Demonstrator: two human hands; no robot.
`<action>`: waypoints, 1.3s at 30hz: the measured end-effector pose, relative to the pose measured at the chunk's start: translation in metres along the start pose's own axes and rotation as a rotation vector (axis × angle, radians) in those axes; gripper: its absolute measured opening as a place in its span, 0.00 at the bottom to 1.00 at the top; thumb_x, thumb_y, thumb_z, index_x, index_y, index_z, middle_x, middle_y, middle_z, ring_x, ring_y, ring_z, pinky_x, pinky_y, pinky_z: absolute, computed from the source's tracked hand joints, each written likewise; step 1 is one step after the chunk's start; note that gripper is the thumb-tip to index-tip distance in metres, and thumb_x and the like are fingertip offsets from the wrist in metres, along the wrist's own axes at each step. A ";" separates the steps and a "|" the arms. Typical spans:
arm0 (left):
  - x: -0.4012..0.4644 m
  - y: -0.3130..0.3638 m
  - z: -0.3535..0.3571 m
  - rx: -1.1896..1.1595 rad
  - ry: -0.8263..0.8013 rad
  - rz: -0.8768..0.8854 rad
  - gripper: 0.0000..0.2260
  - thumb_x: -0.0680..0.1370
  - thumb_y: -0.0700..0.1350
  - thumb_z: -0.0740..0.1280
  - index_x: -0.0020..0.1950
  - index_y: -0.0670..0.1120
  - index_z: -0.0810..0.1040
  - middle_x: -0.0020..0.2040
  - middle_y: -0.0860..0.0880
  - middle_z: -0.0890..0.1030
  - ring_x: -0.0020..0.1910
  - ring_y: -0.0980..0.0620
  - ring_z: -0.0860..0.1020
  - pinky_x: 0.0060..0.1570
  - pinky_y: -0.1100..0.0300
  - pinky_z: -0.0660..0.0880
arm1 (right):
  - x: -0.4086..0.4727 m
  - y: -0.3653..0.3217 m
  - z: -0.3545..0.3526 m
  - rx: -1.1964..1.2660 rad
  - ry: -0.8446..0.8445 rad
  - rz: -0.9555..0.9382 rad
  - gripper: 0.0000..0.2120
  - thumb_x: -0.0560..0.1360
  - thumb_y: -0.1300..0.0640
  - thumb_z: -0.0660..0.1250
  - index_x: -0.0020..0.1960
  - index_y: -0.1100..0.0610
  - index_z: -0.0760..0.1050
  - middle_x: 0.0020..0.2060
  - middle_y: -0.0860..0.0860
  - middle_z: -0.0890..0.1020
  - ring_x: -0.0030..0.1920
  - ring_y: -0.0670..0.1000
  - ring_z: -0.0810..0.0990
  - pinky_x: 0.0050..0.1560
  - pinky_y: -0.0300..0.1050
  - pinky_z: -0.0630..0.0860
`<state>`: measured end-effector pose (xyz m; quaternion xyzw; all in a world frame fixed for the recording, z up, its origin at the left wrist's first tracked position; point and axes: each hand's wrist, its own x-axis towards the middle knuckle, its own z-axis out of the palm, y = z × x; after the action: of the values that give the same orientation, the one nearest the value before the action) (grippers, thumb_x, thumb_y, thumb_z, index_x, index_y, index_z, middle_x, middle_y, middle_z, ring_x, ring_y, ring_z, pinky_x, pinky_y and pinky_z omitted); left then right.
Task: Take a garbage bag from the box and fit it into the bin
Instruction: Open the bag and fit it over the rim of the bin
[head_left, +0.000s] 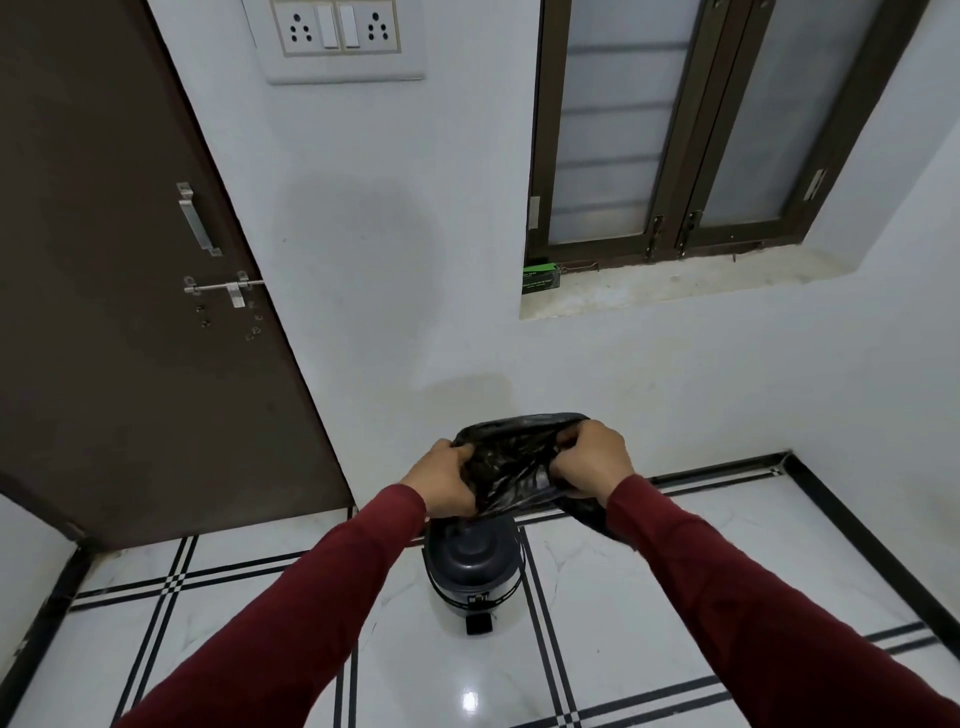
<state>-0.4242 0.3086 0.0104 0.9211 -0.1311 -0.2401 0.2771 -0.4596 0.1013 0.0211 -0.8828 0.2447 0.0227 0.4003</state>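
Note:
A black garbage bag (511, 465) is held spread open in the air between both hands, above the bin. My left hand (441, 480) grips its left edge and my right hand (589, 460) grips its right edge. Below them a small dark pedal bin (470, 569) stands on the tiled floor, its lid closed and its pedal facing me. The green garbage bag box (540, 278) sits at the left end of the window sill, far above the hands.
A brown door (130, 286) with a handle and bolt stands at the left. A window with frosted panes (675, 130) is set in the white wall. White floor tiles with black lines (597, 649) surround the bin.

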 end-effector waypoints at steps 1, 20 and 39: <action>-0.002 0.001 -0.001 -0.164 -0.033 -0.003 0.29 0.68 0.41 0.77 0.70 0.45 0.78 0.60 0.44 0.80 0.51 0.51 0.83 0.53 0.63 0.80 | 0.000 -0.002 0.001 0.174 -0.054 0.078 0.09 0.69 0.67 0.68 0.47 0.56 0.80 0.47 0.57 0.83 0.44 0.56 0.84 0.39 0.48 0.83; 0.011 0.007 0.007 0.361 0.460 -0.023 0.17 0.76 0.45 0.67 0.64 0.45 0.75 0.59 0.45 0.68 0.51 0.39 0.78 0.42 0.49 0.74 | 0.015 0.007 -0.027 -0.213 0.021 -0.183 0.16 0.68 0.63 0.70 0.52 0.49 0.85 0.44 0.49 0.80 0.50 0.56 0.83 0.51 0.45 0.80; 0.011 0.027 0.030 -0.067 0.507 -0.164 0.15 0.74 0.42 0.71 0.59 0.41 0.78 0.60 0.44 0.71 0.54 0.39 0.80 0.57 0.56 0.75 | 0.039 0.037 -0.020 -0.196 0.020 -0.404 0.16 0.69 0.62 0.70 0.56 0.55 0.84 0.55 0.55 0.85 0.57 0.57 0.83 0.58 0.42 0.76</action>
<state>-0.4330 0.2685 -0.0005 0.9497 0.0258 -0.0275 0.3108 -0.4454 0.0501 -0.0001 -0.9488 0.0635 -0.0431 0.3063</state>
